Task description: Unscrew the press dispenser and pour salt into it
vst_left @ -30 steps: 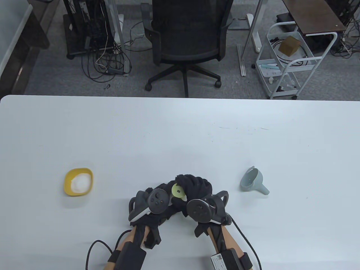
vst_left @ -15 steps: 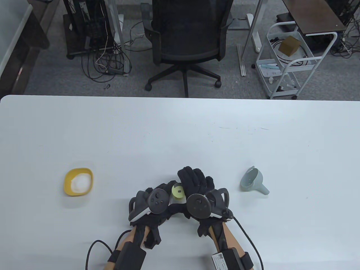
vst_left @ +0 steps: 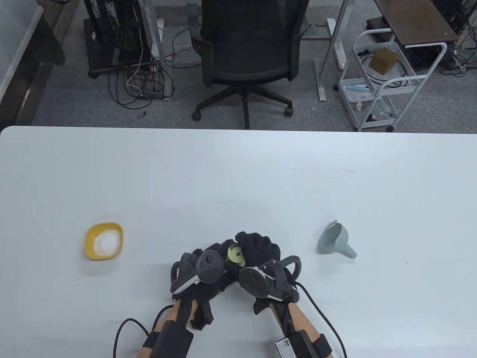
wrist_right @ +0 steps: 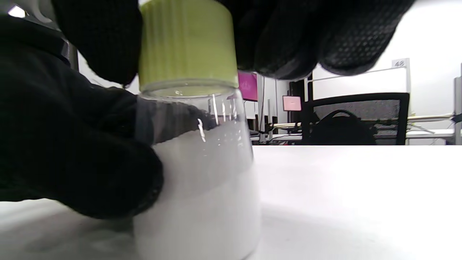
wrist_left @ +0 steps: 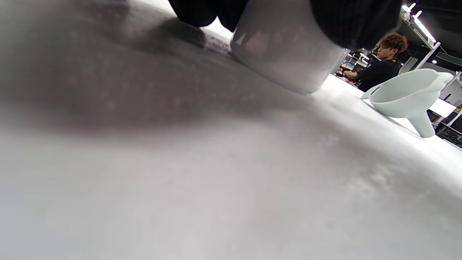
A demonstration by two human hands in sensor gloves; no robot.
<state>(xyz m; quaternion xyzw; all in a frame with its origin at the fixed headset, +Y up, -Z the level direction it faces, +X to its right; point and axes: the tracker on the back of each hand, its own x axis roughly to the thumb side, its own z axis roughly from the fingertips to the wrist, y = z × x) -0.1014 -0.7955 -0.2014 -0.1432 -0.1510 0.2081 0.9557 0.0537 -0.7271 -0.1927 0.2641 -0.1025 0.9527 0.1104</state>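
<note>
The press dispenser is a clear glass jar (wrist_right: 202, 173) with a yellow-green cap (vst_left: 235, 254), standing on the white table near its front edge. The jar holds some white powder. My left hand (vst_left: 214, 257) grips the jar body from the left, seen in the right wrist view (wrist_right: 72, 151). My right hand (vst_left: 257, 248) grips the cap (wrist_right: 187, 47) from above and the right. The jar's base shows in the left wrist view (wrist_left: 285, 54). A yellow bowl (vst_left: 104, 240) of white salt sits to the left.
A pale blue-grey funnel (vst_left: 334, 240) lies on its side to the right of my hands, also in the left wrist view (wrist_left: 408, 95). Beyond the table's far edge stand an office chair (vst_left: 248, 48) and a white wire cart (vst_left: 384, 78).
My right hand opened its fingers over the cap, then closed on it again, and its wrist turned to the left. The left hand and jar stayed still.
</note>
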